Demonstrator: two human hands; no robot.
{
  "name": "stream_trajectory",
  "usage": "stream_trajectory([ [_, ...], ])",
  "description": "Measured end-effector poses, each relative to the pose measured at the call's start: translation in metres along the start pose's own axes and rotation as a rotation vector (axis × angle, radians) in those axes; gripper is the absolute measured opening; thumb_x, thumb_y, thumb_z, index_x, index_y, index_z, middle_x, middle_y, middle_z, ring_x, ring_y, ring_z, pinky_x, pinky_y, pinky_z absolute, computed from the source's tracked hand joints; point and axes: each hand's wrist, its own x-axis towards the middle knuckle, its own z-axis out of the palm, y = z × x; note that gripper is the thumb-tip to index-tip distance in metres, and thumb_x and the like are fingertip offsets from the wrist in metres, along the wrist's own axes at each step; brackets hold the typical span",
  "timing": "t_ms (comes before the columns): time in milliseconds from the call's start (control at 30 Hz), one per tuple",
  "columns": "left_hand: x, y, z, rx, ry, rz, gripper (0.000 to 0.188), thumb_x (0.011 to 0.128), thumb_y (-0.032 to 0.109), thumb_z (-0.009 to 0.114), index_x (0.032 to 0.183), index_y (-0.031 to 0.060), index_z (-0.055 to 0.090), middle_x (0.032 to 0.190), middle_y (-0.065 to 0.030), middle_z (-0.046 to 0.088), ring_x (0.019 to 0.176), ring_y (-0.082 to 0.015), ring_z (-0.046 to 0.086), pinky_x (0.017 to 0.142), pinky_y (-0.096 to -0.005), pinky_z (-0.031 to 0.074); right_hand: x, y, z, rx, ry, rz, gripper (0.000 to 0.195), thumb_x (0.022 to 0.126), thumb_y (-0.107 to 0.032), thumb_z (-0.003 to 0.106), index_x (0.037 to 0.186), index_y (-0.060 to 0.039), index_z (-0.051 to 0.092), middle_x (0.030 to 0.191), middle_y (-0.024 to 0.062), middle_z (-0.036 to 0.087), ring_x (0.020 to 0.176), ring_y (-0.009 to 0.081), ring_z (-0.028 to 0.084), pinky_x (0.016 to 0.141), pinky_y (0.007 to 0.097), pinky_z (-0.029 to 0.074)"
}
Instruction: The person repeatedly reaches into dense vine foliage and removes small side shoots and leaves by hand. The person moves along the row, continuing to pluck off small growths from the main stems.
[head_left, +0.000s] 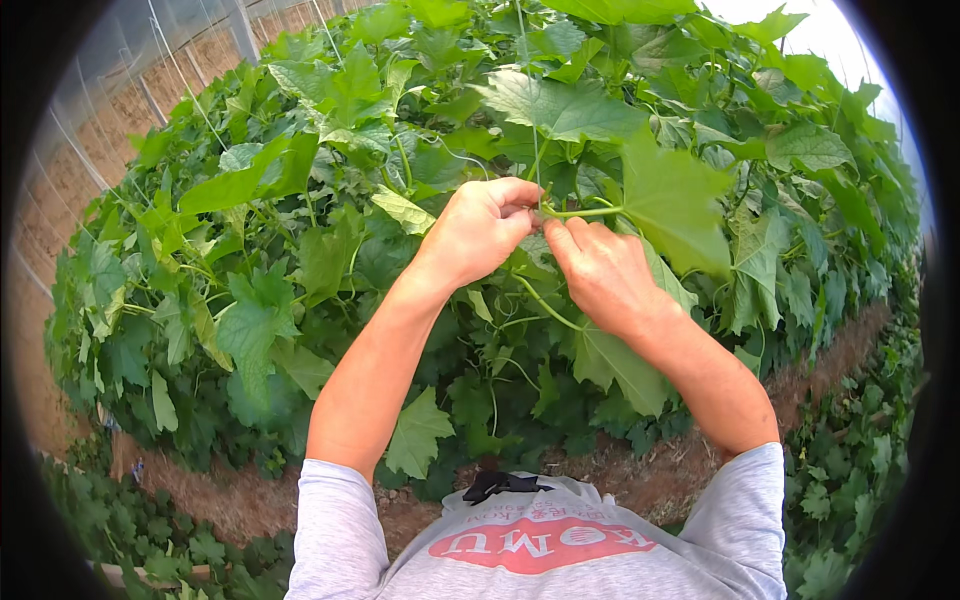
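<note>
My left hand (476, 232) and my right hand (611, 274) meet in front of me at a climbing vine stem (547, 201). A thin white support string (535, 142) runs down to the same spot. The left thumb and index finger pinch together around the stem and string. Just below a leaf stalk (589, 212), my right fingertips close on the stem; its far side is hidden. That stalk carries a large green lobed leaf (675, 202), which spreads above my right hand. Another leaf (619, 367) hangs under my right wrist.
Dense vine foliage (255, 322) surrounds my hands, with curling tendrils among it. More strings (180, 67) rise at the upper left beside plastic sheeting. Bare soil (232, 502) runs in front of my body, and low leafy plants (832, 480) grow at the right.
</note>
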Motion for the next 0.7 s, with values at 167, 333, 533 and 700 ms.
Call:
stream_trajectory([
  [167, -0.001, 0.002, -0.013, 0.035, -0.032, 0.000, 0.029, 0.094, 0.010, 0.057, 0.114, -0.0107, 0.061, 0.102, -0.0130, 0.068, 0.089, -0.0181, 0.067, 0.084, -0.0318, 0.055, 0.006, 0.000, 0.003, -0.065, 0.041, -0.056, 0.023, 0.072, -0.006, 0.061, 0.094, 0.0012, 0.058, 0.082, 0.0094, 0.060, 0.077, 0.0217, 0.063, 0.057, 0.0326, 0.054],
  [333, 0.002, 0.005, -0.016, -0.042, 0.047, -0.017, 0.028, 0.096, 0.013, 0.056, 0.112, -0.0092, 0.061, 0.098, -0.0119, 0.068, 0.087, -0.0174, 0.067, 0.080, -0.0313, 0.056, 0.012, -0.001, 0.003, -0.007, -0.006, -0.054, 0.039, 0.072, 0.000, 0.060, 0.111, 0.0007, 0.058, 0.091, 0.0110, 0.063, 0.079, 0.0264, 0.064, 0.062, 0.0363, 0.054],
  [533, -0.004, 0.001, -0.018, -0.174, 0.162, -0.033, 0.022, 0.096, 0.010, 0.057, 0.110, -0.0064, 0.055, 0.095, -0.0137, 0.066, 0.083, -0.0206, 0.069, 0.074, -0.0318, 0.058, 0.024, 0.028, 0.015, 0.302, -0.077, 0.148, 0.010, 0.082, -0.003, 0.057, 0.092, -0.0007, 0.057, 0.077, 0.0153, 0.060, 0.072, 0.0304, 0.062, 0.061, 0.0421, 0.049],
  [700, -0.007, -0.001, -0.018, -0.256, 0.119, -0.027, 0.022, 0.095, 0.010, 0.058, 0.109, -0.0059, 0.052, 0.096, -0.0139, 0.065, 0.082, -0.0217, 0.069, 0.073, -0.0319, 0.058, 0.048, 0.043, 0.019, 0.498, 0.008, 0.253, 0.015, 0.090, -0.014, 0.064, 0.098, -0.0015, 0.059, 0.082, 0.0115, 0.063, 0.073, 0.0258, 0.060, 0.066, 0.0355, 0.046],
])
